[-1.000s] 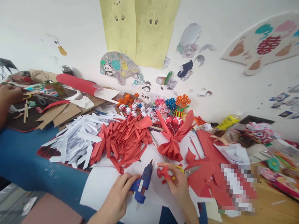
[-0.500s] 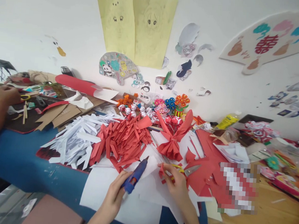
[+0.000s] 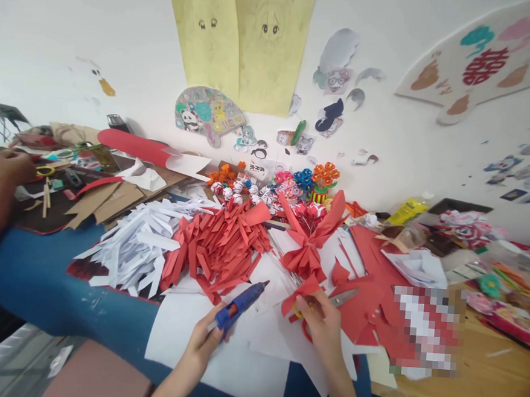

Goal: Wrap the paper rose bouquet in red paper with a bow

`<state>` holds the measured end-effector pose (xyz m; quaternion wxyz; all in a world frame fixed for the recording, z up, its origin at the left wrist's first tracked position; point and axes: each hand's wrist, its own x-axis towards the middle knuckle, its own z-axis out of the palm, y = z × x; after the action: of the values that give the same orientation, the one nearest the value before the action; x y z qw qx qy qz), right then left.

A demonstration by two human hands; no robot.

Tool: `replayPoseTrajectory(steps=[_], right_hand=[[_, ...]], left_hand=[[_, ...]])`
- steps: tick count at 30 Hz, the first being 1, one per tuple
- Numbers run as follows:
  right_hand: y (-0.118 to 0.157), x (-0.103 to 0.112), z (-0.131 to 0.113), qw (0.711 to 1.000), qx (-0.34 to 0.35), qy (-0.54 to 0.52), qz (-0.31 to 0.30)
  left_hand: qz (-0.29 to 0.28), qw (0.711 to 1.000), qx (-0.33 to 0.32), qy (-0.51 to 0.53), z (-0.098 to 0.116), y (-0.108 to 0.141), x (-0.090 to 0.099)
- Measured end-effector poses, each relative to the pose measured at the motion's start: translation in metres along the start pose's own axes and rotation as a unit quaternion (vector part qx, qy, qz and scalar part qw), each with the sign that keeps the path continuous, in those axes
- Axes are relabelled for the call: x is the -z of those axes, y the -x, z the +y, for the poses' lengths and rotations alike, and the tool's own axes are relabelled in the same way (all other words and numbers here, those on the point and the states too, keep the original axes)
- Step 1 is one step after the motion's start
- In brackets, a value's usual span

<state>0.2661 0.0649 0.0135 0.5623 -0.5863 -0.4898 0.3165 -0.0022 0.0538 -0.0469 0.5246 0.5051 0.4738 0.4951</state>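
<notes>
White wall behind | left hand (image 3: 207,335) wrapped round blue glue gun (image 3: 240,306) | right hand (image 3: 321,318), palm down, pinching red paper (image 3: 302,292)

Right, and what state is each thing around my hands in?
Left hand: closed on the glue gun.
Glue gun: held, nozzle pointing away from you.
Right hand: fingers pinching red paper piece.
Red paper piece: bent, held.
Scissors: partly hidden by right hand.
White paper strips: heaped.
Red paper strips: folded, heaped.

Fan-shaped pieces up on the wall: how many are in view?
2. The small fan sits at the foot of the left yellow sheet; the large fan is at the upper right, partly cut off by the picture's edge.
</notes>
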Motion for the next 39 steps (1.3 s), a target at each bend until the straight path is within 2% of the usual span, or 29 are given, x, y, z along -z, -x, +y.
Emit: replayPoseTrajectory(steps=[4, 8, 11, 14, 18, 22, 28, 32, 39], right_hand=[[0.008, -0.009, -0.002, 0.994, -0.074, -0.069, 0.05], [0.015, -0.025, -0.004, 0.979, -0.116, -0.127, 0.109], [0.021, -0.036, -0.011, 0.966, -0.156, -0.155, 0.135], [0.027, -0.044, -0.018, 0.961, -0.17, -0.174, 0.129], [0.033, -0.05, -0.018, 0.972, -0.119, -0.161, 0.124], [0.037, -0.052, -0.011, 0.979, -0.024, -0.092, 0.178], [0.043, -0.049, -0.006, 0.958, 0.147, 0.017, 0.244], [0.047, -0.051, -0.004, 0.936, 0.177, 0.084, 0.291], [0.053, -0.059, 0.005, 0.923, 0.188, 0.081, 0.325]], left_hand=[[-0.043, 0.995, 0.049, 0.078, 0.031, -0.002, -0.009], [-0.046, 0.976, 0.108, 0.183, 0.053, 0.002, -0.016], [-0.046, 0.977, 0.099, 0.183, 0.056, 0.005, -0.016], [-0.066, 0.985, 0.068, 0.145, 0.054, 0.007, -0.013], [-0.095, 0.988, 0.036, 0.114, 0.053, 0.008, -0.008], [-0.11, 0.989, -0.003, 0.098, 0.055, 0.009, -0.007], [-0.149, 0.986, -0.056, 0.046, 0.057, 0.012, -0.004], [-0.167, 0.982, -0.081, 0.036, 0.055, 0.016, -0.004], [-0.207, 0.972, -0.103, 0.037, 0.071, 0.024, -0.011]])
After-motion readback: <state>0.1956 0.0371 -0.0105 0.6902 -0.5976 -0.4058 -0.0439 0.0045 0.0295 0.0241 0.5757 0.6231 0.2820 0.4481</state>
